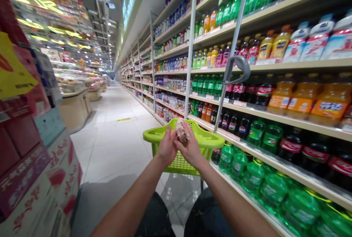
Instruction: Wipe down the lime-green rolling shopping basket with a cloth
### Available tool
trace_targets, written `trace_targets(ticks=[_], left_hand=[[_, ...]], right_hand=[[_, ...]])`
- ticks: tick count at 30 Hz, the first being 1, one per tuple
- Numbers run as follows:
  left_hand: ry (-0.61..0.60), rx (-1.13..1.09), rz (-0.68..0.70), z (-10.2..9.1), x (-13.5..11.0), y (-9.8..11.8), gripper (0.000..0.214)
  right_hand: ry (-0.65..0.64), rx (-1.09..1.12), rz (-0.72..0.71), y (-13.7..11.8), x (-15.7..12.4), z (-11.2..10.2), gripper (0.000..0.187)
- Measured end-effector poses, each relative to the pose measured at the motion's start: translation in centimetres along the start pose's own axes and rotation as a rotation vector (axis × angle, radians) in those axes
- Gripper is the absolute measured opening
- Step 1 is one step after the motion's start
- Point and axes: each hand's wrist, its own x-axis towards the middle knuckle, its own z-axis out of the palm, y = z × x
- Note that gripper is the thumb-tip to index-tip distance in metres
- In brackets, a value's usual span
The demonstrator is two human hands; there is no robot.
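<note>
Both of my hands meet in front of me over a lime-green shopping basket. Between them is a small white package with reddish-brown markings; its exact kind cannot be made out. My right hand is closed around its lower right side. From the other side, my left hand presses its fingers against the package, thumb pointing up. The basket stands on the floor just beyond my knees. Its long metal pull bar rises at the right and ends in a grey loop handle. My hands hide part of the basket's inside.
A long shelf of bottled drinks runs close along the right, with large green bottles at the bottom. Stacked cartons stand close on the left. A tiled aisle leads ahead past a wooden display counter.
</note>
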Motion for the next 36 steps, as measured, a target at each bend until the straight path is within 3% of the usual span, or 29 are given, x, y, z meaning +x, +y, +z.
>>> trace_targets(ticks=[2,4,6,7,10,12,14,19,21,24,29,32,36], left_hand=[[-0.012,0.212,0.055,-1.3,0.2,0.3,0.051],[0.154,0.606,0.207,-3.6,0.6,0.7,0.038],[0.373,1.054,0.339,-6.2,1.0,1.0,0.030],[0.411,1.254,0.347,-7.4,1.1,1.1,0.030],[0.320,1.706,0.328,-9.8,0.9,1.1,0.031],[0.259,1.853,0.319,-10.3,0.6,0.9,0.036],[0.260,1.899,0.310,-10.4,0.5,0.8,0.038],[0.278,1.868,0.312,-10.2,0.6,0.5,0.039],[0.252,1.850,0.324,-10.1,0.5,0.4,0.036],[0.167,1.856,0.330,-9.9,0.2,0.3,0.040],[0.168,1.871,0.298,-10.0,-0.1,0.7,0.040],[0.192,1.876,0.299,-10.3,-0.1,0.8,0.041],[0.248,1.857,0.317,-10.2,0.3,0.3,0.041]], right_hand=[[0.049,-0.013,-0.035,0.7,0.4,-0.4,0.044],[0.028,-0.099,-0.090,0.7,0.8,-0.5,0.036],[-0.091,-0.254,-0.119,0.2,1.0,0.2,0.036],[-0.174,-0.332,-0.121,-0.1,1.0,0.7,0.038],[-0.385,-0.466,-0.117,-0.7,0.4,2.2,0.043],[-0.414,-0.495,-0.128,-0.2,-0.3,1.7,0.043],[-0.379,-0.520,-0.134,1.2,-1.2,-0.7,0.042],[-0.186,-0.682,-0.003,6.9,-3.6,-10.3,0.040],[-0.073,-0.716,0.085,8.7,-4.1,-12.1,0.041],[0.029,-0.638,0.085,9.5,-4.3,-10.7,0.040],[-0.043,-0.538,-0.044,8.4,-3.7,-6.3,0.034],[-0.109,-0.492,-0.062,8.9,-3.5,-6.7,0.035],[0.001,-0.505,0.054,9.8,-3.4,-6.5,0.035]])
